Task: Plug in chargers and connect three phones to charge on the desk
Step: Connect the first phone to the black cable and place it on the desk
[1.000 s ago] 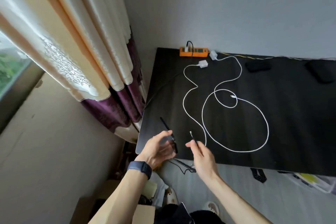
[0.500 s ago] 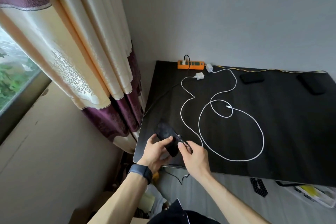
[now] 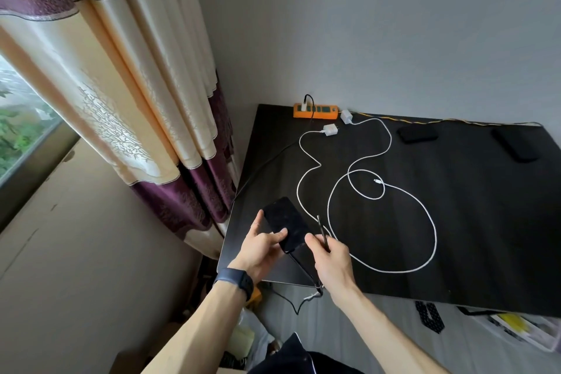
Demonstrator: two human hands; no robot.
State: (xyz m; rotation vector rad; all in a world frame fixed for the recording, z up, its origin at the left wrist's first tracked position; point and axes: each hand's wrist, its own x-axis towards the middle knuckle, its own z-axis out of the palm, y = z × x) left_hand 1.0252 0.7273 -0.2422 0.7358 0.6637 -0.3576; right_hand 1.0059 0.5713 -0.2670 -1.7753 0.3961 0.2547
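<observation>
My left hand (image 3: 261,247) holds a black phone (image 3: 285,223) screen-up over the near left corner of the black desk (image 3: 455,237). My right hand (image 3: 329,258) pinches a black cable (image 3: 322,234) at the phone's lower end; the plug's seat in the port is hidden. An orange power strip (image 3: 316,111) lies at the far left with a black cable's charger plugged in. Two white chargers (image 3: 330,130) (image 3: 346,116) lie beside it, their white cables (image 3: 382,222) looped across the desk. Two more black phones (image 3: 417,133) (image 3: 517,144) rest at the back.
Cream and purple curtains (image 3: 136,94) hang left of the desk beside a window. The grey wall stands behind the desk. The black cable droops below the near desk edge (image 3: 303,302). A yellow wire (image 3: 425,122) runs along the back edge. Clutter lies on the floor at lower right.
My left hand turned the phone from edge-on to screen-up and raised it. My right hand brought the black cable's end to the phone's lower edge. The view tilted up.
</observation>
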